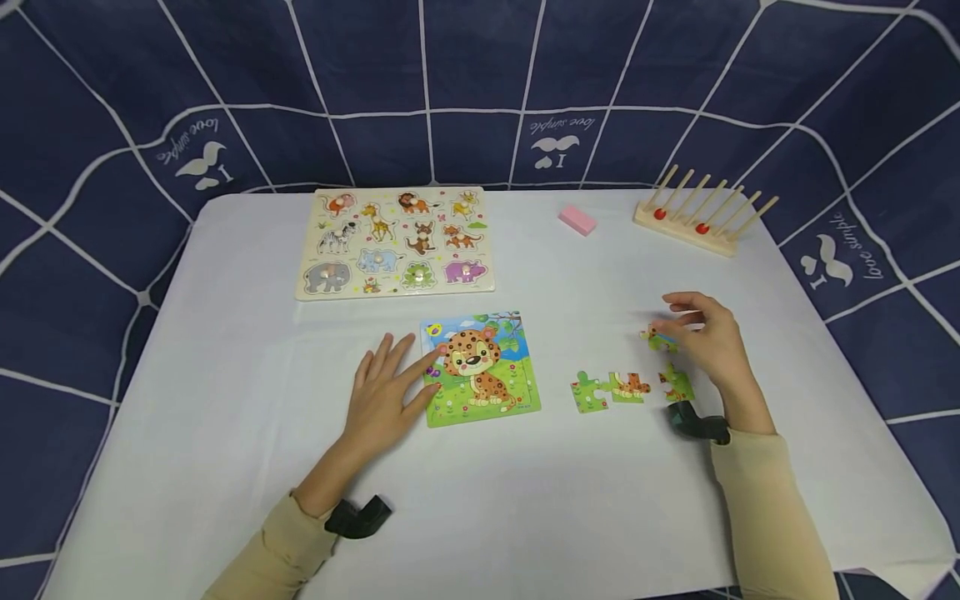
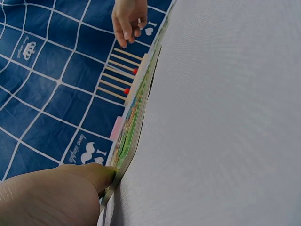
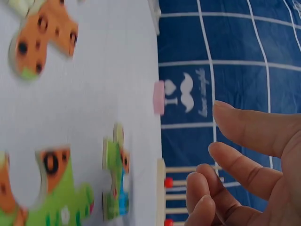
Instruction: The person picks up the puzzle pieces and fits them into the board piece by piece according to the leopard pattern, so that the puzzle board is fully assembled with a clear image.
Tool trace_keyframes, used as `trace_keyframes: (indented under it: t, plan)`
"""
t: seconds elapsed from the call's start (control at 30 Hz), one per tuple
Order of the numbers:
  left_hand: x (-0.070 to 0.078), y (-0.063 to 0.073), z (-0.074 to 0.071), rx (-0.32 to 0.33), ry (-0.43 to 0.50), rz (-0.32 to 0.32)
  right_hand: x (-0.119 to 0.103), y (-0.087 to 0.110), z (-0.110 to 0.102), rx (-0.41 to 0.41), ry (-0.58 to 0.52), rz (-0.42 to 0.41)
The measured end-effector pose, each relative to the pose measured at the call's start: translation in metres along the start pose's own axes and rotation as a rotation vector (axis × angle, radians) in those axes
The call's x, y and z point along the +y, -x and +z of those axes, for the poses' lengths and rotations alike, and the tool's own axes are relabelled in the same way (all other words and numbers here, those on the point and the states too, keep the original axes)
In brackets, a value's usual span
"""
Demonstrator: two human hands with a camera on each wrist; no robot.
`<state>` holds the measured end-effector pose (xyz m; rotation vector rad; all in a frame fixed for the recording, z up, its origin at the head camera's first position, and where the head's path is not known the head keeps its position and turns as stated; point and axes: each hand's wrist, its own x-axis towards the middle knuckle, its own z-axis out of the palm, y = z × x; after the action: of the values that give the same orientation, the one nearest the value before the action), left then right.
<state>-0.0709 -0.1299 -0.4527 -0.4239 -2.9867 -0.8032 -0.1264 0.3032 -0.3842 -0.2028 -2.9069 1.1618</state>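
My left hand (image 1: pixel 382 400) rests at the left edge of a square leopard puzzle board (image 1: pixel 491 408), fingers extended and a fingertip over the picture. In the left wrist view the thumb (image 2: pixel 89 179) is at the board's edge. My right hand (image 1: pixel 708 337) hovers by a small blue-and-green puzzle piece (image 1: pixel 663 340), overlapping it in the head view. The right wrist view shows its fingers loosely bent, holding nothing, with that piece (image 3: pixel 113 183) apart from them. Nearby lie a green corner piece (image 1: pixel 677 383), an orange spotted piece (image 1: pixel 628 388) and another green piece (image 1: pixel 588 393).
Behind the leopard board lies a wooden animal peg puzzle (image 1: pixel 397 287). A pink block (image 1: pixel 577 220) sits at the back. At the back right stands a wooden peg rack (image 1: pixel 686 234) with red beads. A dark checked cloth (image 1: pixel 480 75) hangs beyond the white table (image 1: pixel 480 500).
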Motion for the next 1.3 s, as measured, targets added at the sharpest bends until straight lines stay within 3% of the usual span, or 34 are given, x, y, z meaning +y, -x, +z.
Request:
trace_keyframes:
  t: [0.33,0.63,1.3]
  plan:
    - [0.001,0.000,0.000,0.010,0.007,0.004,0.018,-0.001,-0.010,-0.027,0.011,0.068]
    - [0.000,0.001,0.002,0.038,0.018,0.015,0.030,-0.002,-0.009,-0.063,0.013,0.044]
    - [0.000,0.000,0.001,0.006,0.010,-0.001,0.037,-0.004,-0.003,-0.117,0.068,0.056]
